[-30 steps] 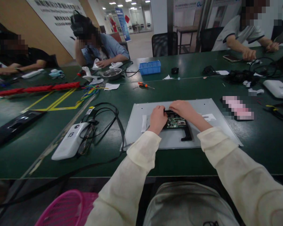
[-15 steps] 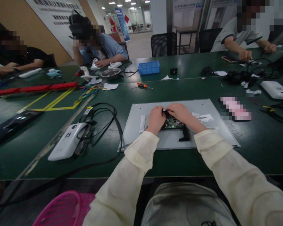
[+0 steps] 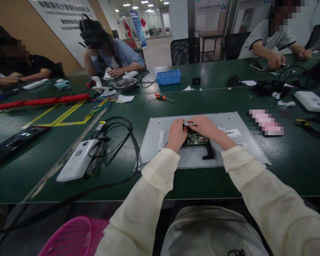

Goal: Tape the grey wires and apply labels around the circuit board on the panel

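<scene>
A green circuit board [image 3: 198, 139] in a black plastic bracket [image 3: 208, 152] lies on a flat light-grey panel [image 3: 154, 138] in front of me. My left hand [image 3: 176, 134] is closed around the bracket's left end, its fingers curled over the far side. My right hand [image 3: 204, 127] reaches over the board's far edge, with fingertips pinched close to the left fingers. Something thin and whitish shows between the two hands, too small to name. My fingers hide the board's far left corner.
An orange screwdriver [image 3: 160, 96] and a blue basket [image 3: 168, 77] are beyond the panel. On the left lies a white device marked B [image 3: 77, 161] with looped black cables. A phone [image 3: 266, 122] lies right. Across the table sit several people. A pink basket [image 3: 69, 238] stands below the table edge.
My right fingertips have shifted slightly, and a thin whitish thing now shows between the hands. My left hand stays on the bracket, which has hardly moved.
</scene>
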Available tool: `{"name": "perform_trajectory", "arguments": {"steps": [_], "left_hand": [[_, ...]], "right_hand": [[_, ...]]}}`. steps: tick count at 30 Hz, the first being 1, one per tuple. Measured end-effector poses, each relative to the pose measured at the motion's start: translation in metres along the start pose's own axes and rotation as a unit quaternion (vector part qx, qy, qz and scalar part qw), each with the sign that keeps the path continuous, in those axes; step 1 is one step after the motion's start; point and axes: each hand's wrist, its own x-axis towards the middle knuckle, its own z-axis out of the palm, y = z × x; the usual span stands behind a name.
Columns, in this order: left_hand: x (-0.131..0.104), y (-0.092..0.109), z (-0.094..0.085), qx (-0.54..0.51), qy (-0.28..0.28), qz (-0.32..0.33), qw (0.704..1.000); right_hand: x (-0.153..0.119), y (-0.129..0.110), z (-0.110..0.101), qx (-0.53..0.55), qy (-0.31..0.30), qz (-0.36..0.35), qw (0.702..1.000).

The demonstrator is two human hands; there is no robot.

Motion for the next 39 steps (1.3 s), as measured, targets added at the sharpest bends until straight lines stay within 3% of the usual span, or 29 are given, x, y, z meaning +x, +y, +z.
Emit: {"name": "perform_trajectory", "arguments": {"steps": [8, 11, 14, 18, 24, 33, 39], "left_hand": [[-0.003, 0.014, -0.009, 0.003, 0.051, 0.028, 0.998], [-0.007, 0.023, -0.012, -0.008, 0.031, 0.08, 0.996], [-0.014, 0.036, -0.014, -0.003, -0.021, 0.146, 0.989], [-0.022, 0.049, -0.019, 0.025, -0.089, 0.221, 0.971], [-0.024, 0.052, -0.021, 0.074, -0.119, 0.266, 0.954], [-0.024, 0.049, -0.016, 0.083, -0.133, 0.263, 0.952], [-0.023, 0.048, -0.016, 0.077, -0.133, 0.263, 0.953]], "right_hand": [[-0.047, 0.051, -0.033, 0.018, 0.051, 0.119, 0.991], [-0.07, 0.073, -0.037, 0.022, 0.059, 0.188, 0.98], [-0.083, 0.084, -0.036, 0.022, 0.021, 0.222, 0.975], [-0.084, 0.084, -0.034, 0.014, -0.021, 0.224, 0.974], [-0.082, 0.078, -0.029, -0.007, -0.045, 0.219, 0.975], [-0.085, 0.074, -0.03, 0.083, 0.023, 0.227, 0.97], [-0.084, 0.068, -0.035, 0.171, 0.035, 0.246, 0.954]]}}
